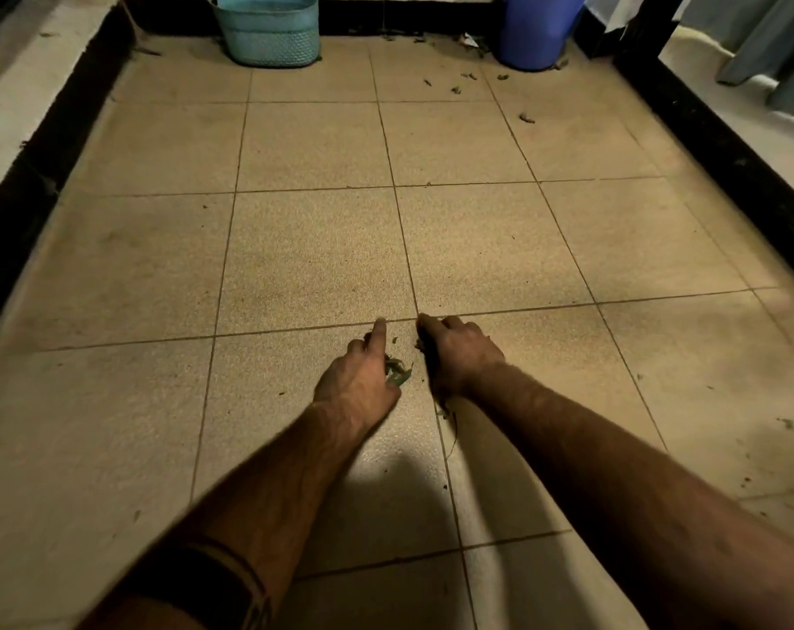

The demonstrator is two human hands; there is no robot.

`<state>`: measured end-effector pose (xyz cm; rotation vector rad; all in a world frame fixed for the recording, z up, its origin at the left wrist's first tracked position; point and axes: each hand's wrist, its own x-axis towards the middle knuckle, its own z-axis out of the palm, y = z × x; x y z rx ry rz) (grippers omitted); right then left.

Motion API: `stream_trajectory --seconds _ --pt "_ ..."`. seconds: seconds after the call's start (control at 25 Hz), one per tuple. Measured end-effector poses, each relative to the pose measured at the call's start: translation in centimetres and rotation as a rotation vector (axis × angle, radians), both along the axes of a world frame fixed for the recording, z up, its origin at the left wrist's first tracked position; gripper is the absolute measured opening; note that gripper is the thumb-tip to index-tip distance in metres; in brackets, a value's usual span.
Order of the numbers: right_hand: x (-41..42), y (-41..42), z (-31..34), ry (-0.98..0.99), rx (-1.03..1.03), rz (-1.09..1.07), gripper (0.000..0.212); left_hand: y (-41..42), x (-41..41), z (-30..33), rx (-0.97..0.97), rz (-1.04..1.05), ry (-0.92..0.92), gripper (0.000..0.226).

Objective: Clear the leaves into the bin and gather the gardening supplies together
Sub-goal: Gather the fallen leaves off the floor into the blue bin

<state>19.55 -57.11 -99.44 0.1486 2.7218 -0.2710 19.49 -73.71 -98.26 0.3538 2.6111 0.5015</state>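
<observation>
Both my hands are low over the beige tiled floor (322, 247), close together near a grout crossing. My left hand (361, 372) holds a small clump of green leaves (397, 372) under its curled fingers, with the index finger stretched forward onto the tile. My right hand (454, 352) is curled over dark leaf bits (424, 343) that show at its inner edge; a thin stem (452, 429) trails back from under it. More dry leaves (459, 81) lie scattered far ahead near a blue bin (534, 34).
A teal woven basket (268, 31) stands at the far wall, left of the blue bin. A black raised border (36, 175) edges the floor on left, back and right. Grey curtains (768, 47) hang at the top right. Small crumbs dot the tiles at right.
</observation>
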Motion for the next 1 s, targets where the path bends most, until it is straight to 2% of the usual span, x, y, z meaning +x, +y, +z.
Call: stream_trajectory --seconds 0.08,0.16,0.24,0.32,0.44,0.52,0.6,0.64,0.76,0.88,1.0 --pt "0.4 0.2 -0.1 -0.037 0.085 0.09 0.085 0.7 0.2 -0.6 -0.064 -0.012 -0.025 0.104" --pt "1.2 0.6 0.0 -0.014 0.114 0.15 0.072 1.2 0.0 -1.2 -0.159 -0.01 0.007 0.11" --pt "2.5 0.7 0.0 0.009 0.113 0.201 0.059 1.5 0.0 -1.6 -0.255 -0.042 0.035 0.108" --pt "4.1 1.0 0.0 0.04 0.075 0.244 0.047 1.6 0.7 -2.0 -0.315 -0.126 0.064 0.097" --pt "5.1 2.5 0.7 0.186 0.011 0.142 0.043 0.8 1.9 -2.4 -0.36 -0.216 0.17 0.078" --pt "3.9 3.8 0.8 0.261 0.037 -0.017 0.039 -0.2 1.3 -2.1 -0.4 -0.215 0.261 0.079" --pt "2.6 4.3 0.4 0.223 0.037 -0.116 0.041 -0.3 0.0 -1.4 -0.377 -0.198 0.308 0.081" --pt "2.3 4.0 0.0 0.161 0.016 -0.101 0.048 0.1 -0.6 -1.2 -0.34 -0.214 0.313 0.082" --pt "2.6 2.5 -1.1 0.029 0.056 0.094 0.079 2.3 -1.8 -1.3 -0.256 -0.356 0.252 0.081" --pt "3.7 2.5 -1.5 0.108 0.094 0.193 0.07 2.4 -1.3 -2.5 -0.254 -0.408 0.126 0.074" --pt "5.1 3.8 -0.8 0.11 0.032 0.142 0.06 0.0 0.1 -3.7 -0.155 -0.377 0.146 0.066"
